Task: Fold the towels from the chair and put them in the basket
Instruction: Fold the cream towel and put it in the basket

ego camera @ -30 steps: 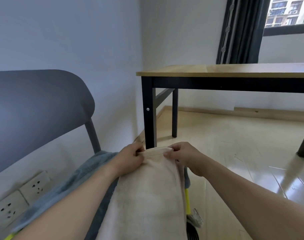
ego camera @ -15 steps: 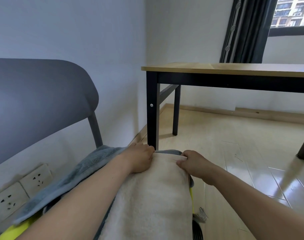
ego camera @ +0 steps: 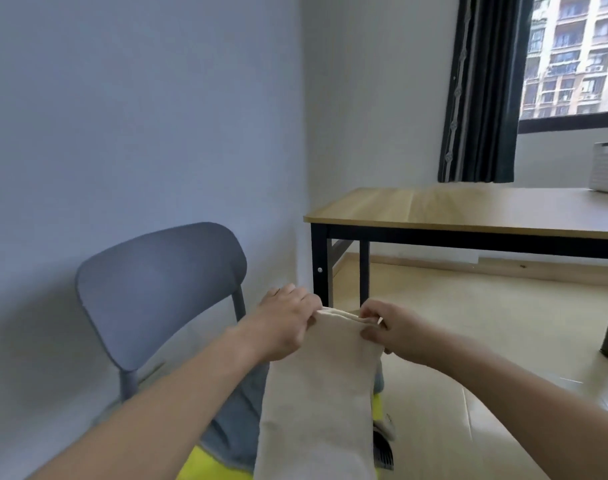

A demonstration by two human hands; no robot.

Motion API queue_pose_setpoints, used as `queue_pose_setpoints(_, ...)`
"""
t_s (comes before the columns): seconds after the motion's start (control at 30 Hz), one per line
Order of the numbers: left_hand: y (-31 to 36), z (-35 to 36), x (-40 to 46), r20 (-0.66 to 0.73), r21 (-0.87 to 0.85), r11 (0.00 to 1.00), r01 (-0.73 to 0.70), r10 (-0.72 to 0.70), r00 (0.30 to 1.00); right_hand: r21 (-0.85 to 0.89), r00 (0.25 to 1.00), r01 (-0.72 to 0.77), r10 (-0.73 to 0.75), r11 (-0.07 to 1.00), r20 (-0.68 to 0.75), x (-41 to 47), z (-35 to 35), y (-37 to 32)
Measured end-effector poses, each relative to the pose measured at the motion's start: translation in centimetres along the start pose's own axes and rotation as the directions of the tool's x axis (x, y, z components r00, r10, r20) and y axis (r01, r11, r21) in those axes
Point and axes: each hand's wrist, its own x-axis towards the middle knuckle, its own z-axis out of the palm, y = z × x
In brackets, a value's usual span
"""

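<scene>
Cream terry, one soft long towel, hangs from two hands: left hand and right hand each pinch a top corner, fingers clamped. Under it, one blue-grey towel and one yellow towel lie on one rounded grey plastic chair. Beyond the fingers, one wooden table carries one ribbed white basket.

Your left hand and right hand pinch the top corners of a cream towel hanging over a blue-grey towel and a yellow one beside the grey chair.
</scene>
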Motion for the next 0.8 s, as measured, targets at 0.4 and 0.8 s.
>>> queue_pose_setpoints(0.4,7.8,-19.4,-11.3,-0.103,0.271,0.951,-0.148,0.181,0.978,-0.369,0.982,0.188,-0.172,0.910,0.074,-14.8,-9.9,-15.0)
queue_pose_setpoints(0.8,9.2,-26.8,-16.9,-0.264,0.315,0.941,-0.122,0.210,0.941,-0.190,0.898,0.399,-0.424,0.897,-0.115,-20.9,-12.5,-18.6)
